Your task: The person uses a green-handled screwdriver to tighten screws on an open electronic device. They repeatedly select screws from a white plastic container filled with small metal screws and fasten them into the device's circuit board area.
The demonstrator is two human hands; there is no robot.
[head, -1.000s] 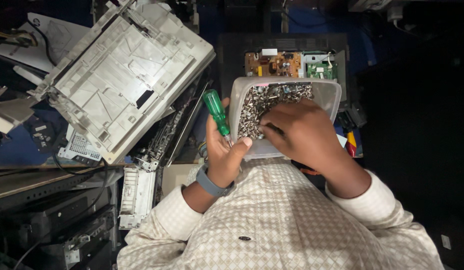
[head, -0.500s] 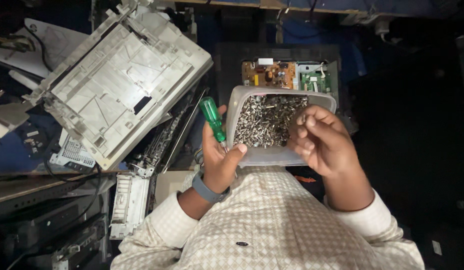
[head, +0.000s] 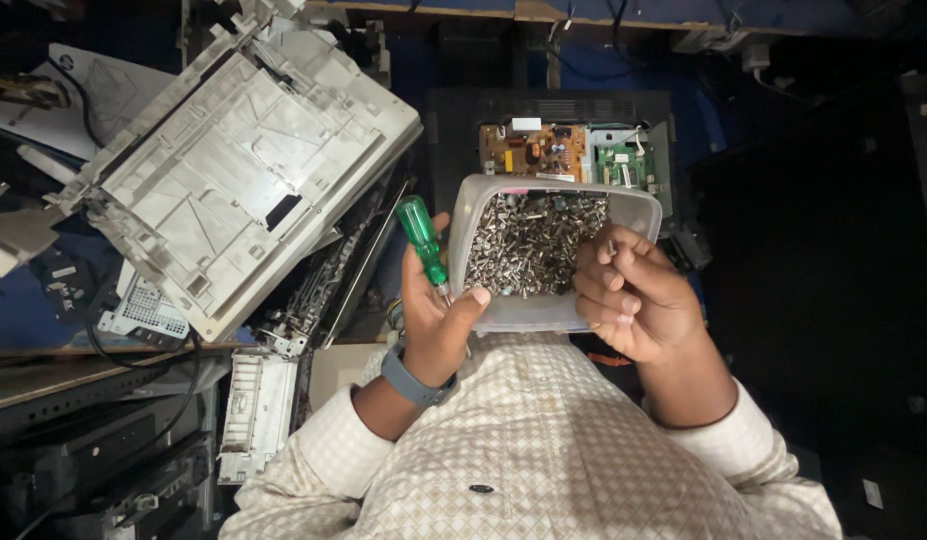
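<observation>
Dim, cluttered workshop, dark blue table (head: pixel 403 60) crowded with stripped machine parts. To the left, a large grey plastic printer chassis (head: pixel 233 170) tilted on its side, with a small white vented plastic panel (head: pixel 255 412) below it and black casings stacked in the lower left corner. Straight ahead, a black housing (head: pixel 553 110) lying open, with an orange-brown circuit board (head: pixel 533 152) and a smaller green circuit board (head: pixel 623 165) side by side inside. Nearer the body, a translucent rectangular plastic tub (head: pixel 528 312) heaped with small silver metal screws (head: pixel 533 240), propped against the left hand (head: pixel 435 325). Left hand curled, with the thumb against the tub's near left corner and a green-handled screwdriver (head: pixel 423 238) clamped between fingers and palm, handle pointing up and away, shaft mostly hidden. Grey band (head: pixel 415 378) on the left wrist. Right hand (head: pixel 633 300) half closed over the tub's right rim, thumb and forefinger pinched on one small screw (head: pixel 611 246) just above the heap; other fingers folded inward. Apparently in the middle of sorting or choosing a fastener from the heap. Next move likely calls for a firm pinch on that single screw, a level tub so nothing spills, and a freeing of the screwdriver grip for use.
</observation>
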